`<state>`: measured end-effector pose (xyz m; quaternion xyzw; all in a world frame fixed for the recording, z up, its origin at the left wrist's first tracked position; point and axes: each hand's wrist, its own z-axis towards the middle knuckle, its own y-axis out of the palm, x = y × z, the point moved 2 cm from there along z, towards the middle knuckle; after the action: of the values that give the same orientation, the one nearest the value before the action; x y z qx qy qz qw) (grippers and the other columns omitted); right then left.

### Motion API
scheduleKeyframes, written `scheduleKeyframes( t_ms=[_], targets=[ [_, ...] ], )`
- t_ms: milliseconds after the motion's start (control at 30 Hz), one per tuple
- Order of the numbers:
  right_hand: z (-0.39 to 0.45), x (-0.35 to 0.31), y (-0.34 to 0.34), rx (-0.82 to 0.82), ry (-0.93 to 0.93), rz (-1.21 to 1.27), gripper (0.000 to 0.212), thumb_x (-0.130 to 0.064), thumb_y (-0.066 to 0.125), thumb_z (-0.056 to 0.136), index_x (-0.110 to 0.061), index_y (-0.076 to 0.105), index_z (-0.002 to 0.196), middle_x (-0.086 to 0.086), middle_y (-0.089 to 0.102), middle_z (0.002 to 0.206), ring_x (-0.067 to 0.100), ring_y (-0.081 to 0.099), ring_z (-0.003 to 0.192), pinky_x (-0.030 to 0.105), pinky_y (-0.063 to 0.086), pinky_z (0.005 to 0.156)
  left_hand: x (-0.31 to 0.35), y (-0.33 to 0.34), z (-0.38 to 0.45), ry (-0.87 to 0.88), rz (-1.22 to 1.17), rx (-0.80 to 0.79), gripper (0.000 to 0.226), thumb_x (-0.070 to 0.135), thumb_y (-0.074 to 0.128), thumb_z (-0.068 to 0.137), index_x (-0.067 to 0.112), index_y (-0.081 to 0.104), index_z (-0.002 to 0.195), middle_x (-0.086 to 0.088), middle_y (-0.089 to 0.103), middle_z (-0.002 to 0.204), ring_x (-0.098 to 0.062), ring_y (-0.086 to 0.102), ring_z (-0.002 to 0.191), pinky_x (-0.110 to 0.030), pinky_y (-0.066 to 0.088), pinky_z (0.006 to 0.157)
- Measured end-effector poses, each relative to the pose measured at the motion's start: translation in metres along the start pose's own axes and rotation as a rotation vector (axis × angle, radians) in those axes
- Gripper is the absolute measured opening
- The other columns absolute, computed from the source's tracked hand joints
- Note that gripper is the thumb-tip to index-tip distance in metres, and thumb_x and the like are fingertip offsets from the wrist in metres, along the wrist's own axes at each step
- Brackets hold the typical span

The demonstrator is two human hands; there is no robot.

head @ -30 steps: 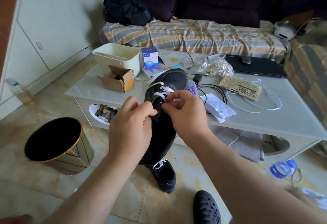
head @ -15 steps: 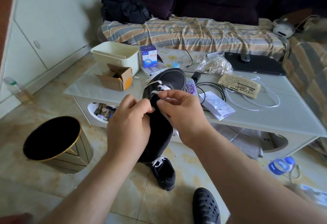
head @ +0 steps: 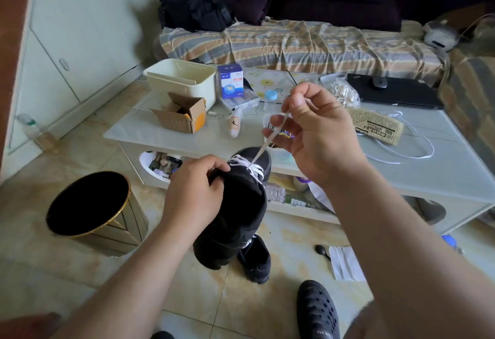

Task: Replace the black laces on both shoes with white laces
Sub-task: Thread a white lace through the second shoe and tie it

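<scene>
A black shoe (head: 238,213) hangs in front of me, toe pointing away, with a white lace (head: 247,164) crossed through its upper eyelets. My left hand (head: 194,191) grips the shoe at its collar and tongue. My right hand (head: 313,130) is raised above the shoe and pinches the free end of the white lace, which runs taut down to the eyelets. A second black shoe (head: 255,261) with white lacing lies on the floor below, partly hidden by the held shoe.
A white coffee table (head: 428,178) stands ahead with a cream bin (head: 182,79), cardboard box (head: 182,113), blue box, laptop (head: 396,92) and a loose white cord (head: 401,156). A black and gold waste bin (head: 91,210) is at left. My black clog (head: 318,309) is below.
My right hand has risen up and to the right, drawing the white lace out taut. The shoe has dropped lower in my left hand's grip.
</scene>
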<state>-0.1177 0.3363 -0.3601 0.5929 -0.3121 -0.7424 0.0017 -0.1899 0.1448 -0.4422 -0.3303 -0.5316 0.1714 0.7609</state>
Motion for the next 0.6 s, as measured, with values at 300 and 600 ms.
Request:
scheduleKeyframes(
  t_ms=[300, 600],
  targets=[
    [-0.007, 0.042, 0.011, -0.111, -0.153, -1.055, 0.011, -0.022, 0.083, 0.084, -0.026, 0.075, 0.08, -0.018, 0.07, 0.071, -0.004, 0.059, 0.065, 0.01, 0.042, 0.065, 0.009, 0.001, -0.002, -0.28, -0.457, -0.08, 0.033, 0.013, 0.073, 0.087, 0.039, 0.067, 0.106, 0.006, 0.076, 0.095, -0.012, 0.073, 0.079, -0.035, 0.059, 0.072],
    [-0.015, 0.053, 0.014, -0.127, -0.11, -1.146, 0.019, -0.015, 0.07, 0.089, -0.031, 0.078, 0.094, -0.016, 0.076, 0.089, 0.0, 0.066, 0.085, 0.003, 0.044, 0.076, 0.016, -0.007, -0.002, -0.394, -0.718, -0.054, 0.015, 0.008, 0.08, 0.088, 0.022, 0.08, 0.092, -0.003, 0.081, 0.089, -0.025, 0.078, 0.09, -0.037, 0.062, 0.085]
  ],
)
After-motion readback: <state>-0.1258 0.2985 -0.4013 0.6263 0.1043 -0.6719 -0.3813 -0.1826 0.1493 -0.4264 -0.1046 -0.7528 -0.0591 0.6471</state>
